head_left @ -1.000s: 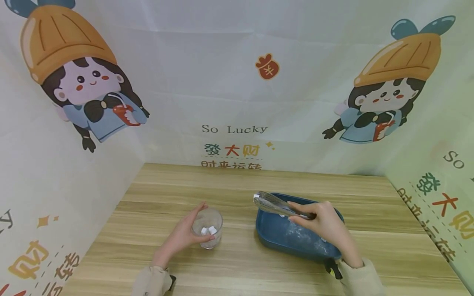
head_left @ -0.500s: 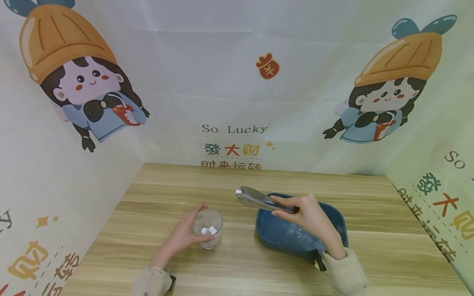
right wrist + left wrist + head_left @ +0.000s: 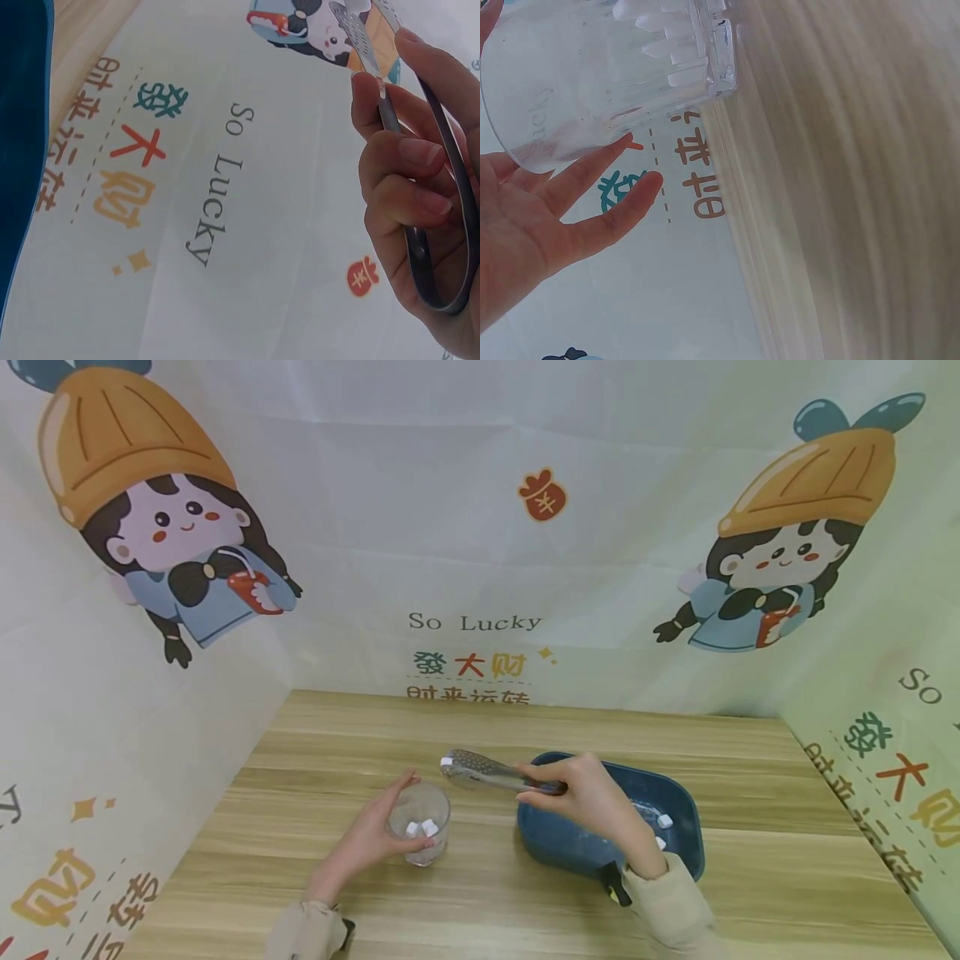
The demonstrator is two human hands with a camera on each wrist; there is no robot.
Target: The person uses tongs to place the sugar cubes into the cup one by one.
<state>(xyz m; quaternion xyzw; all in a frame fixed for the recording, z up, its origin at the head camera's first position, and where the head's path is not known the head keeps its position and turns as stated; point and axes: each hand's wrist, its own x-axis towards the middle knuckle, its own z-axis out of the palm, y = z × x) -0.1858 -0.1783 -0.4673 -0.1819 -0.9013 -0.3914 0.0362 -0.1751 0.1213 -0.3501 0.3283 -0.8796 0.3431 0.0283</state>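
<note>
My left hand (image 3: 367, 835) holds a clear glass (image 3: 440, 806) upright on the table, thumb and fingers around its side. White cubes (image 3: 428, 827) lie at the bottom; the left wrist view shows several through the wall of the glass (image 3: 585, 82). My right hand (image 3: 592, 797) grips metal tongs (image 3: 483, 770) with perforated tips, pointing left. Between those tips is a small white cube (image 3: 446, 762), above the table just to the right of the glass rim. In the right wrist view, curled fingers (image 3: 405, 191) squeeze the arms of the tongs (image 3: 386, 109).
Under my right forearm stands a dark blue rectangular tray (image 3: 540, 843), with white cubes (image 3: 664, 820) in its right part. The wooden table (image 3: 337, 735) ends at a printed cloth backdrop (image 3: 420, 527) at the back and both sides.
My right hand has carried the tongs and their white cube leftward from over the blue tray to near the glass, uncovering cubes in the tray. The left hand and glass have stayed put.
</note>
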